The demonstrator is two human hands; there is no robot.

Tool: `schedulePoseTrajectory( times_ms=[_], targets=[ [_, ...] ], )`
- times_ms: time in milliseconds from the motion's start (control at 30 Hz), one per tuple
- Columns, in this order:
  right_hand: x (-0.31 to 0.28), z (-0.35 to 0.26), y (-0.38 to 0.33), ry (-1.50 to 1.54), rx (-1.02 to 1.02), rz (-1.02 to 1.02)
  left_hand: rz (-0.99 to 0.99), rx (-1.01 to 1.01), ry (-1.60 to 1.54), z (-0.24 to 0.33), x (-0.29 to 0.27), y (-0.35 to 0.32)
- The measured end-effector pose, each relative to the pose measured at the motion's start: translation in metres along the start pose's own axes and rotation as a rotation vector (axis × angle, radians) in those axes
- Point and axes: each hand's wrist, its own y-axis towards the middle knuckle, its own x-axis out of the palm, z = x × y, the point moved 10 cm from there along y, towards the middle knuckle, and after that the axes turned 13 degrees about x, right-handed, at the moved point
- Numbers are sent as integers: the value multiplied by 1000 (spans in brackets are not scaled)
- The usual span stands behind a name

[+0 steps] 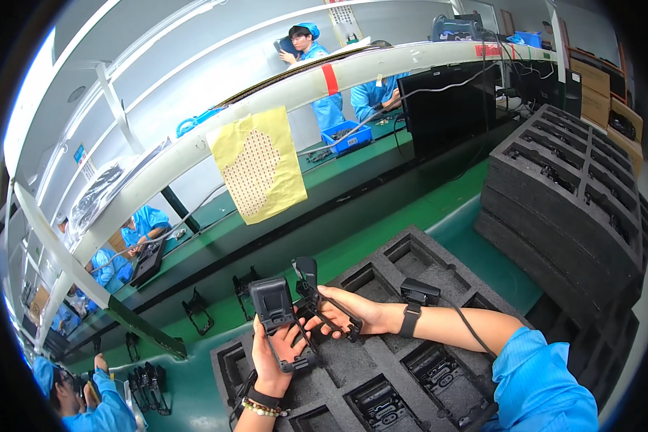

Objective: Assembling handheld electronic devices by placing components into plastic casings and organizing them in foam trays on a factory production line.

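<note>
My left hand (272, 360) is closed round a black plastic bracket with a boxy head (271, 302), held upright. Close beside it, my right hand (356, 311) grips a second black plastic bracket with a rounded head (306, 272), its open frame slanting down between the fingers. The two pieces nearly meet, and I cannot tell whether they touch. Both hands are above a dark foam tray (335, 369) with rectangular pockets. Black parts (378, 405) lie in some of its near pockets. A black box with a cable (419, 290) is at my right wrist.
More black brackets (196, 311) stand on the green table, with a cluster (147, 387) at lower left. Stacked foam trays (561, 198) rise at right. A shelf beam with a yellow sticker sheet (263, 169) crosses ahead. A co-worker (97, 403) sits at lower left.
</note>
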Motion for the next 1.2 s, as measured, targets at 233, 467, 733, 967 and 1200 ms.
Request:
schedulePoseTrajectory(
  times_ms=[233,467,733,967,1200],
  targets=[
    [4,0,-8,13,44,50,-19,-20,18,0,5,-3],
    [0,-3,-8,75,2,56,-34,19,22,2,8,-3],
    [-1,-3,-7,66,11,63,-52,-13,28,1,4,-2],
    [-4,-3,-7,56,3,82,-96,1,25,3,12,-4],
    [-5,-4,-8,19,-1,112,-85,-15,12,0,7,-2]
  ],
)
